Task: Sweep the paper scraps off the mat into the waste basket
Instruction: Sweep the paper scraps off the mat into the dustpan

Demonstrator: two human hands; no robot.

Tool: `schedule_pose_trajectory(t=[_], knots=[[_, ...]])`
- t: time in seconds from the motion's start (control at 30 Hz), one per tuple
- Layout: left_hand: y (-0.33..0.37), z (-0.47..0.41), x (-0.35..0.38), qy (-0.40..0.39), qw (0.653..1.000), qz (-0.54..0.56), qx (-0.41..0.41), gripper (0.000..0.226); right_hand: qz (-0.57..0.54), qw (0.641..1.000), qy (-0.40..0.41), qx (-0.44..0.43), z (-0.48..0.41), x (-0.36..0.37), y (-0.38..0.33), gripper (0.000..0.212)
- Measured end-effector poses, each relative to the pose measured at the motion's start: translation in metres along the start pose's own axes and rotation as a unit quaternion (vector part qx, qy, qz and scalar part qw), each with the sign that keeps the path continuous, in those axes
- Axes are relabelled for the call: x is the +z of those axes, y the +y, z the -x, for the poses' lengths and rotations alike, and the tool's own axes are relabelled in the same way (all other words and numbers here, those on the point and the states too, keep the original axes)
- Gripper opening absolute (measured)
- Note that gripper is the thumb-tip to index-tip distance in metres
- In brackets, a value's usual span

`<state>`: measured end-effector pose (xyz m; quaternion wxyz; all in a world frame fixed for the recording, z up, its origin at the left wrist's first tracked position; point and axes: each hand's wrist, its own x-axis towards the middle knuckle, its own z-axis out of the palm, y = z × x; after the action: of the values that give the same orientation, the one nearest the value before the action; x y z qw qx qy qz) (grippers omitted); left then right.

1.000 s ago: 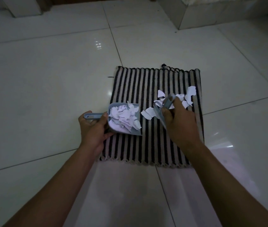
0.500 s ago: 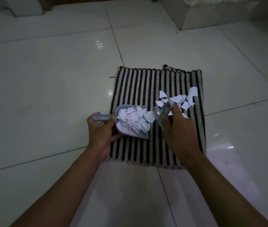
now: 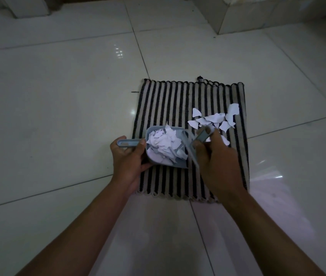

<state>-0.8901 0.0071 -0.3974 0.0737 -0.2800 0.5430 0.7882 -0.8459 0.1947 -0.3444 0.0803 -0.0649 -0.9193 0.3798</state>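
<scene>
Head view: right hand (image 3: 217, 158) partly hides blurred brush (image 3: 201, 137) beside dustpan (image 3: 153, 129).

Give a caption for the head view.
Left hand holds a scrap-filled dustpan over the mat; right hand grips a brush.

Glossy tiled floor (image 3: 58, 108), ribbed woven cloth mat (image 3: 170, 100), matt paper scraps (image 3: 216, 117), smooth plastic dustpan (image 3: 152, 132).
</scene>
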Motion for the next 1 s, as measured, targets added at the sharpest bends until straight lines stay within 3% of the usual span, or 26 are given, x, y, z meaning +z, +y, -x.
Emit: schedule_pose_trajectory(t=[0.23,0.47,0.7,1.0], knots=[[0.002,0.000,0.013,-0.009,1.000,-0.003,0.014,0.053,0.043,0.992,0.088,0.074,-0.025,-0.042,0.029,0.025],[-0.005,0.002,0.022,-0.012,1.000,-0.020,0.016,0.050,0.069,0.997,-0.005,0.018,-0.006,-0.021,0.028,0.020],[-0.001,0.004,0.018,-0.005,0.999,-0.021,0.033,0.050,0.033,0.997,0.044,0.060,-0.014,-0.037,0.036,0.022],[0.000,0.005,0.017,-0.002,0.998,-0.039,0.041,0.052,0.029,0.999,-0.012,0.011,-0.004,-0.006,0.013,0.023]])
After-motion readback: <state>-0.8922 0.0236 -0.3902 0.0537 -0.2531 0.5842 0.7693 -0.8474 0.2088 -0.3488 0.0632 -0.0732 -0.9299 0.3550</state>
